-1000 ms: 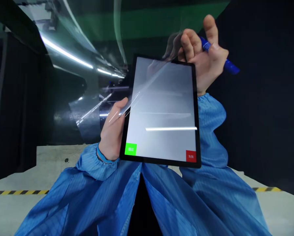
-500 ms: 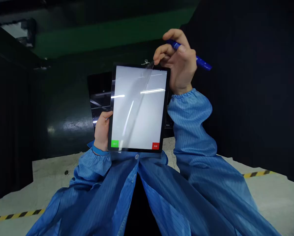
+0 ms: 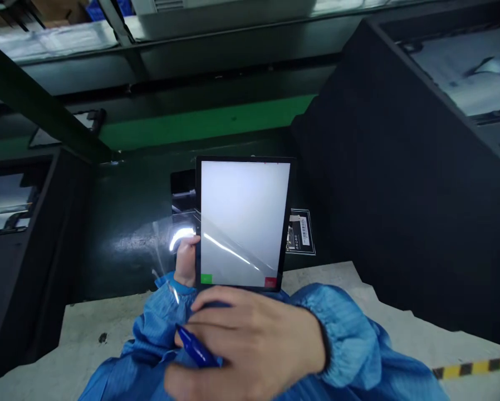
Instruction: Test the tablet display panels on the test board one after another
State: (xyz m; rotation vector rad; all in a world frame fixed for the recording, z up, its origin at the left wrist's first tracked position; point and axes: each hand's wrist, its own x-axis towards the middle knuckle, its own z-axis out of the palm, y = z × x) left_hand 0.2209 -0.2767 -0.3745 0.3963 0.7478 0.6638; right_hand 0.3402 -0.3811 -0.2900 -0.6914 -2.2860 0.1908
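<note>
A person in a blue striped smock is holding up a tablet [image 3: 244,217] at the centre of the head-camera view, its black-framed screen showing a blank pale-grey field. The left hand [image 3: 187,260] is gripping the tablet's left edge at about 8 o'clock, with the thumb lying against the frame and the fingers hidden behind it. A clear film [image 3: 172,236] is lying across the lower screen and jutting past that edge, catching a bright curved glare. A small green button [image 3: 206,279] is sitting in the screen's lower-left corner and a red button [image 3: 270,282] in the lower-right; neither shows any legible writing. The right hand [image 3: 244,345] is crossing in front of the body at 6 o'clock, fingers closed around a blue pen [image 3: 195,348], just below the tablet and not touching it. A barcode sticker [image 3: 302,233] is clinging to a dark wall [image 3: 128,245] just beside the tablet at 3 o'clock, its print too small to read. A pale ledge [image 3: 108,323] is running beneath the arms, with yellow-and-black hazard tape [image 3: 475,367] marking it at 4 o'clock, while a black panel [image 3: 400,167] is rising at 2 o'clock.
</note>
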